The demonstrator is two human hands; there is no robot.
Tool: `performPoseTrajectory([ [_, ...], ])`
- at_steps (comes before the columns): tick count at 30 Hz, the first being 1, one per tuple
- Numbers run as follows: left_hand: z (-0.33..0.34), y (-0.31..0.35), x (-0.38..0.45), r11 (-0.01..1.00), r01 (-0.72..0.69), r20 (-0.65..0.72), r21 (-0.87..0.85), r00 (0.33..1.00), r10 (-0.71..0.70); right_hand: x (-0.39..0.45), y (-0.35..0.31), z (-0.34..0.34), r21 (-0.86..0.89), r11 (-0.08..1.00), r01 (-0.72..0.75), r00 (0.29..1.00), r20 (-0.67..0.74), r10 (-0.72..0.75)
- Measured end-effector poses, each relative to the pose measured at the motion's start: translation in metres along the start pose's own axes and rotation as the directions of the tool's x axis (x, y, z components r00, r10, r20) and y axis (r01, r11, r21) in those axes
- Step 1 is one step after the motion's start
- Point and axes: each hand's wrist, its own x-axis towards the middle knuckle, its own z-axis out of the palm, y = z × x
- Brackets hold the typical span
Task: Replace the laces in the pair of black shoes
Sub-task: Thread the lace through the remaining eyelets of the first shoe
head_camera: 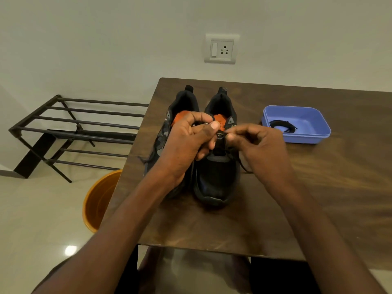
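Closest to the camera, both forearms reach in over the near edge of the dark wood tabletop [297, 209]. The two black shoes sit side by side in the middle, toes pointing at the person, heels toward the wall. The left hand [186, 141] is curled over the tongue area of the right shoe [216, 179], covering a good chunk of the left shoe [180, 102] too, thumb pressed on the tongue. The right hand [261, 145] pinches something small and dark at the top of that same tongue, looks like lace, hard to tell. A loose lace end [146, 159] trails off the left shoe. Right of the shoes and a bit farther back is a blue tray [318, 134] with a coiled black lace [283, 126] inside. Left of the shoes, on the floor, an orange bucket [99, 200] sits beside the tabletop, then a dark metal rack [84, 124] farther back. On the wall behind the shoes there's a socket plate [220, 48].
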Motion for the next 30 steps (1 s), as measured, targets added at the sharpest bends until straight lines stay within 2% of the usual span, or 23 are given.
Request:
performPoseTrajectory([
  [2,-0.003,-0.001,0.001,0.999,-0.011,-0.012,0.045,1.000,0.012,0.005,0.012,-0.011,-0.162,0.981,-0.109,0.972,-0.226,0.071],
  [4,-0.006,-0.002,0.003,0.997,-0.022,-0.039,0.080,0.999,0.025,0.008,0.022,-0.017,-0.355,0.917,-0.180,0.949,-0.308,0.067],
  [5,-0.006,-0.003,0.003,0.995,-0.022,-0.051,0.093,0.998,0.027,0.008,0.027,-0.016,-0.425,0.893,-0.148,0.956,-0.291,0.020],
  [6,-0.006,-0.003,0.004,0.994,-0.019,-0.057,0.109,0.998,0.025,0.007,0.030,-0.014,-0.492,0.869,-0.056,0.964,-0.252,-0.081],
  [8,-0.002,-0.004,0.003,0.991,-0.019,-0.051,0.135,0.998,0.026,0.008,0.028,-0.002,-0.591,0.783,0.194,0.947,-0.097,-0.308],
  [10,0.003,-0.005,0.002,0.990,-0.032,-0.047,0.136,0.998,0.039,0.011,0.025,0.012,-0.521,0.769,0.370,0.916,0.068,-0.395],
  [11,0.003,-0.005,0.002,0.988,-0.039,-0.052,0.147,0.998,0.048,0.011,0.025,0.018,-0.457,0.793,0.403,0.908,0.093,-0.408],
  [13,0.001,-0.006,0.003,0.981,-0.049,-0.064,0.185,0.996,0.062,0.011,0.028,0.021,-0.396,0.844,0.362,0.917,-0.014,-0.399],
  [15,-0.004,-0.007,0.005,0.974,-0.055,-0.082,0.219,0.994,0.074,0.011,0.032,0.016,-0.446,0.867,0.221,0.924,-0.187,-0.332],
  [17,-0.008,-0.009,0.006,0.966,-0.061,-0.108,0.250,0.990,0.091,0.013,0.035,0.010,-0.507,0.847,0.160,0.916,-0.244,-0.319],
  [19,-0.008,-0.010,0.008,0.951,-0.083,-0.110,0.296,0.987,0.121,0.014,0.034,0.010,-0.496,0.831,0.252,0.927,-0.122,-0.354],
  [21,-0.006,-0.008,0.011,0.939,-0.118,-0.096,0.323,0.983,0.157,0.015,0.032,0.017,-0.396,0.851,0.346,0.927,0.006,-0.374],
  [22,-0.004,-0.006,0.011,0.932,-0.131,-0.092,0.339,0.981,0.172,0.016,0.031,0.021,-0.332,0.869,0.366,0.925,0.027,-0.379],
  [24,-0.002,0.000,0.014,0.902,-0.151,-0.076,0.404,0.977,0.197,0.016,0.029,0.026,-0.254,0.896,0.365,0.923,-0.028,-0.384],
  [26,0.000,0.003,0.016,0.839,-0.207,-0.040,0.503,0.964,0.262,0.018,0.031,0.027,-0.203,0.927,0.315,0.932,-0.118,-0.343],
  [27,0.000,0.002,0.019,0.776,-0.243,-0.028,0.582,0.948,0.318,0.019,0.032,0.027,-0.149,0.951,0.271,0.943,-0.156,-0.293],
  [30,-0.004,-0.005,0.029,0.509,-0.209,-0.009,0.835,0.920,0.391,0.023,0.038,0.027,-0.064,0.982,0.179,0.957,-0.219,-0.189],
])
